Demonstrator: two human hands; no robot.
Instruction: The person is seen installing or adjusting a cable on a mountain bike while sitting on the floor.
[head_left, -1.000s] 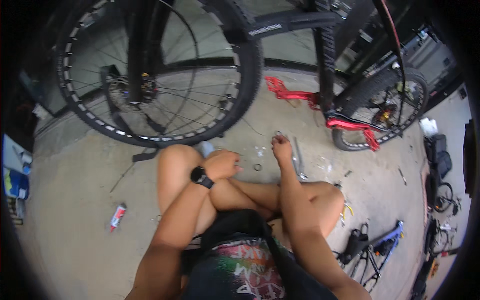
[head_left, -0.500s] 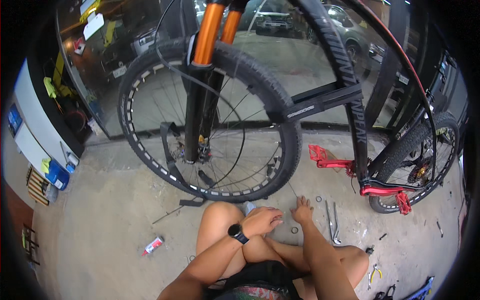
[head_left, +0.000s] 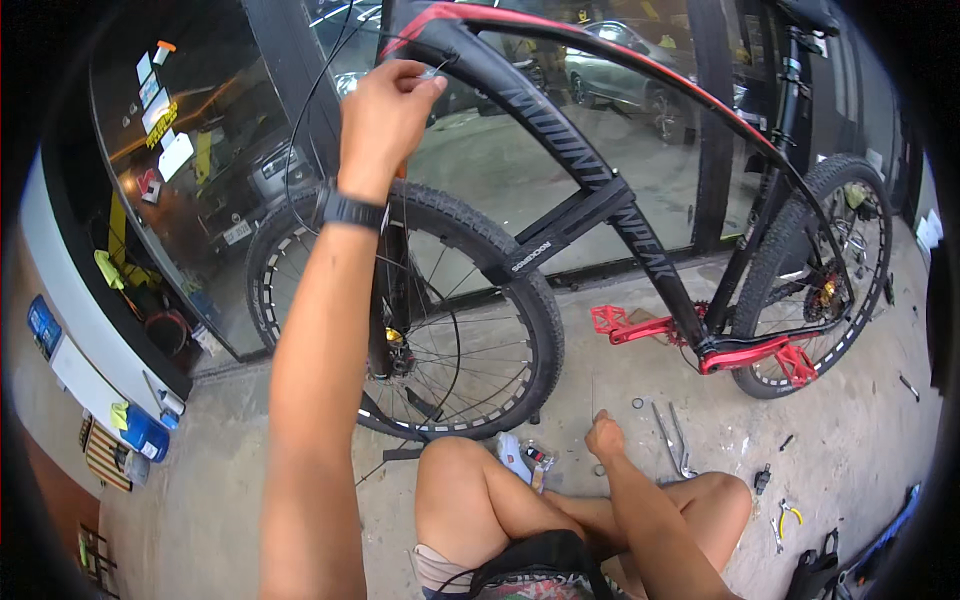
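Note:
My left hand (head_left: 388, 105) is raised to the front of the mountain bike's black down tube (head_left: 545, 115). Its thumb and fingers pinch a thin cable beside the small opening in the frame. Low over the floor, my right hand (head_left: 604, 437) is closed, and a fine wire (head_left: 593, 385) rises from it. Whether both hands hold one and the same cable, I cannot tell. The front wheel (head_left: 548, 330) stands on the floor to the left of my right hand, with a black strap (head_left: 570, 232) tying it to the frame.
Red cranks and pedals (head_left: 738, 358) jut out low on the bike. On the floor lie long-handled pliers (head_left: 668, 440), yellow-handled pliers (head_left: 790, 513), a small ring (head_left: 638, 403) and a small package (head_left: 538, 456). Glass panels (head_left: 470, 190) stand behind; a blue container (head_left: 146, 436) is far left.
My left hand has gone from above my knee up to the bike frame. My right hand has closed and stays near the floor. The view has tipped upward and right.

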